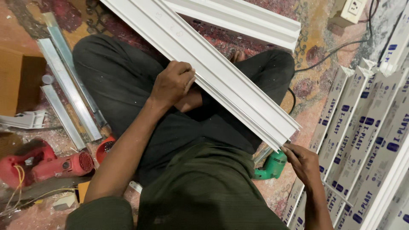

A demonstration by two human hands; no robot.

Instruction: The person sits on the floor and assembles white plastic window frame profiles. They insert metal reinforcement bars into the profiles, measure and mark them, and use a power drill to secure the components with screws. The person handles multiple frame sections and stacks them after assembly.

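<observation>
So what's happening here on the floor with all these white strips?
A person sits cross-legged on a patterned carpet, holding a long white plastic profile across the lap. The left hand grips it mid-length; the right hand fingers its near end. A green drill lies by the knee, a red power tool on the other side, and packaged strips alongside.

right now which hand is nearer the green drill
Right. The right hand grips the near end of the white profile, just beside the green drill. The left hand holds the profile farther up, over the lap.
</observation>
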